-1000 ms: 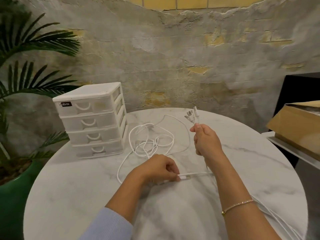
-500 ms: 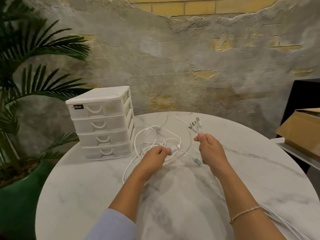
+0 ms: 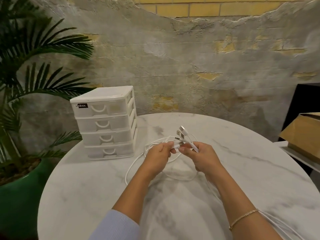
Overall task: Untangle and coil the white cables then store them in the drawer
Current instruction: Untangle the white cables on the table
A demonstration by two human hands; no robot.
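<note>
I see my left hand (image 3: 158, 157) and right hand (image 3: 201, 157) close together above the middle of the worktop (image 3: 242, 170), fingers of both curled round the white cables (image 3: 174, 145); plug ends stick up past them. Loose loops trail below, beside the drawer unit (image 3: 105, 122) near the far left edge.

Thin white cables (image 3: 129, 168) lie in loose tangled loops on the tabletop, connector ends (image 3: 181, 134) raised. White plastic four-drawer unit (image 3: 105, 123) stands just left, all drawers closed.

I see a café-like lounge: worn plaster wall (image 3: 173, 58) over brick, marble desk (image 3: 242, 170), palm (image 3: 26, 58) at nine o'clock.
</note>
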